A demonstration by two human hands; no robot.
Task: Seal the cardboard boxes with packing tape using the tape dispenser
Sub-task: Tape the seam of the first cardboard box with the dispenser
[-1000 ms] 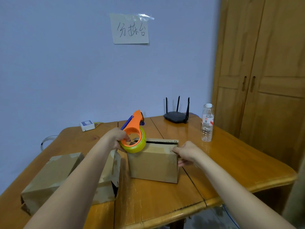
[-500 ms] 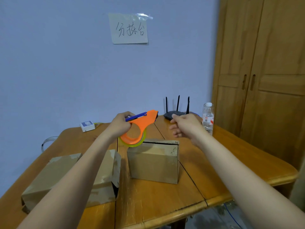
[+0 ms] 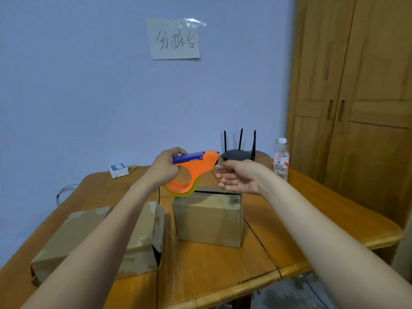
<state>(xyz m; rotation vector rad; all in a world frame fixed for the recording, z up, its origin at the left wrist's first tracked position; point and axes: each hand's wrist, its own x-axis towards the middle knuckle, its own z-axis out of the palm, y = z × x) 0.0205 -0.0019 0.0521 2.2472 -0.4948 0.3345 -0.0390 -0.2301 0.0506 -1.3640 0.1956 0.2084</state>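
Left hand [image 3: 166, 169] grips the orange plastic tape dispenser [image 3: 191, 172] by its blue handle, fingers curled round it, holding it in the air above the far left corner of the small brown cardboard box [image 3: 208, 218]. A roll of yellowish packing tape [image 3: 189, 190] sits in the dispenser's round lower part, just above the box top; whether it touches the box cannot be told. Just to the right, the right hand [image 3: 239, 178] hangs in the air palm up with fingers loosely curled, holding nothing, its fingertips close to the dispenser's nose but apart from it.

Nearest on the wooden worktop [image 3: 211, 275], at the left under the left forearm, lies a larger flat brown cardboard box [image 3: 66, 237] with clear tape along its edges. The small box stands upright near the worktop's middle, to the right of the flat one, with a dark gap showing along its far top edge.

Farther back, a small white square device [image 3: 118, 170] rests at the far left of the worktop. A black router with three upright antennas [image 3: 239, 150] stands at the far edge, and a clear plastic water bottle with a white cap [image 3: 281, 158] stands to its right. Behind, a handwritten paper note [image 3: 175, 39] is taped to the pale blue wall [image 3: 89, 85], and a wooden wardrobe [image 3: 356, 97] fills the right side.
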